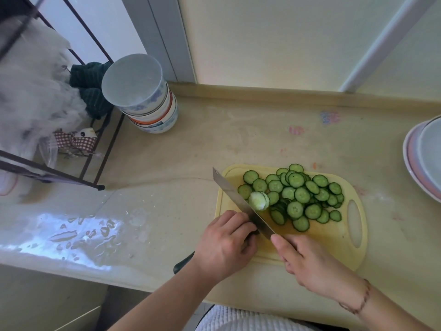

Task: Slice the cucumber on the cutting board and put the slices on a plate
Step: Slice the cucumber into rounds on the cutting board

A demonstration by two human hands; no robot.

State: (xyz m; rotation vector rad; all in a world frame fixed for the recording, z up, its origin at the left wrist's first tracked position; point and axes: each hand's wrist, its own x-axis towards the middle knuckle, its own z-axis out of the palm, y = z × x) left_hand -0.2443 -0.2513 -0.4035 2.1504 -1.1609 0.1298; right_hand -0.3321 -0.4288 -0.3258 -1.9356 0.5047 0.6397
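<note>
A yellow cutting board [334, 237] lies on the counter with several round cucumber slices [296, 194] piled over its far half. My left hand [226, 244] curls over the uncut cucumber; a dark green end [183, 261] sticks out beneath the wrist. My right hand [310, 261] grips the handle of a large knife [236, 199], and the handle itself is hidden. The blade runs diagonally across the board's left side, right beside my left fingertips. A few pale fresh slices [259, 200] lean against the blade's right face.
Stacked white plates [415, 163] sit at the right edge of the counter. A stack of bowls [148, 103] stands at the back left beside a dark metal rack [100, 163] holding bags and cloth. Water drops wet the counter's left front [83, 235].
</note>
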